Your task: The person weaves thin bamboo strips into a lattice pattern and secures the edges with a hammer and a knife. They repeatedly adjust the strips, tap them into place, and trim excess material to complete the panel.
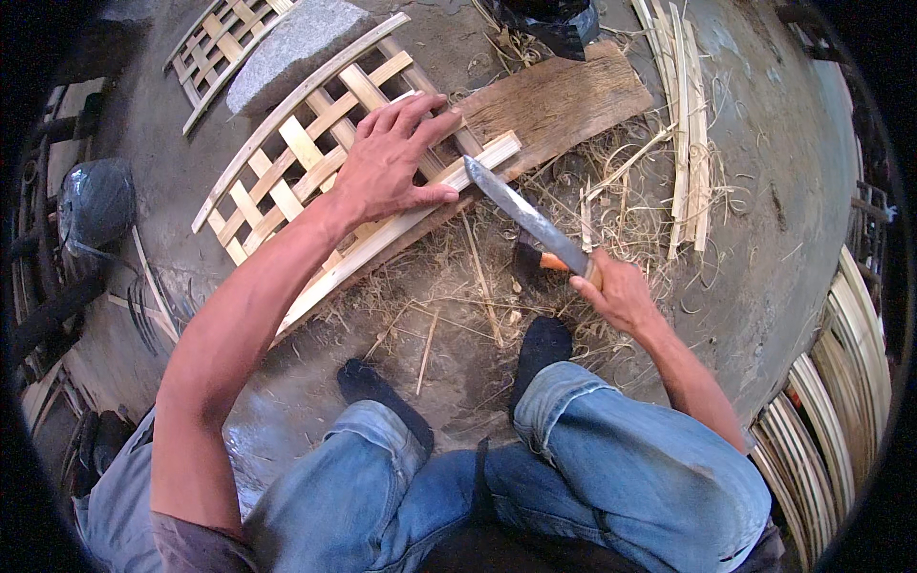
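Note:
My right hand [619, 294] is closed around the handle of a long, broad-bladed knife [527, 216]. The blade slants up and to the left, its tip close to the right end of a woven wooden lattice panel [301, 141]. Spread over that panel, my left hand [394, 164] lies with fingers apart and the thumb by the near edge strip. The panel has crossed slats between a curved far strip and a straight near strip, and rests partly on a weathered wooden board [564, 103]. Below the knife, a dark tool with an orange part [551, 261] lies on the floor.
A grey stone block [291, 53] sits at the far left beside another lattice panel [224, 43]. Shavings [439, 277] litter the floor around my feet. Long pale strips [686, 134] lie at the right; bundled strips [812, 449] are at the lower right. A black plastic bag [564, 24] is at the back.

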Demonstrator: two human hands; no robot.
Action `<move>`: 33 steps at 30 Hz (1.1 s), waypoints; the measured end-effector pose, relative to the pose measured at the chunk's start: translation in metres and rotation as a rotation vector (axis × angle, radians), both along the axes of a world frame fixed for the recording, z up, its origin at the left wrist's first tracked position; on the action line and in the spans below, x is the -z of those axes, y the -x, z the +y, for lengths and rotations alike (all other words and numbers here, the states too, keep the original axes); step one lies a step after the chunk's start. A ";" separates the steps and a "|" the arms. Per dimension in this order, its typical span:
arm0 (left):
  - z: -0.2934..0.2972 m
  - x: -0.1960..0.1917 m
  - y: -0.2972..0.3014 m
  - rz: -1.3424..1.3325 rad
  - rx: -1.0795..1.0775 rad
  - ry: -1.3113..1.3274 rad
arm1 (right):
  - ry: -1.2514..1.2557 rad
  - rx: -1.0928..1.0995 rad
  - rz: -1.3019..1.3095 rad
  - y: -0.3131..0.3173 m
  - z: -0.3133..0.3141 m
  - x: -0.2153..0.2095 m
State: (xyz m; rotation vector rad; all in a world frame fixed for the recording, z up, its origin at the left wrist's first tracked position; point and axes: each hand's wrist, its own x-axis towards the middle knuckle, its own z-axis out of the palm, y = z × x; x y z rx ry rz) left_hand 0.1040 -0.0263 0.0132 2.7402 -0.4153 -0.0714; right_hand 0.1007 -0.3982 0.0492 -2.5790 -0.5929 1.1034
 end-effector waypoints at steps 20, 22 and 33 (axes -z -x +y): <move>0.009 -0.001 -0.004 0.047 0.036 0.049 | -0.080 0.052 -0.062 0.023 0.003 0.000; 0.009 -0.001 -0.002 0.051 0.018 0.029 | -0.116 0.171 -0.007 0.033 0.020 -0.002; 0.003 -0.006 -0.003 0.073 0.000 0.025 | -0.545 0.616 0.620 0.096 0.040 0.020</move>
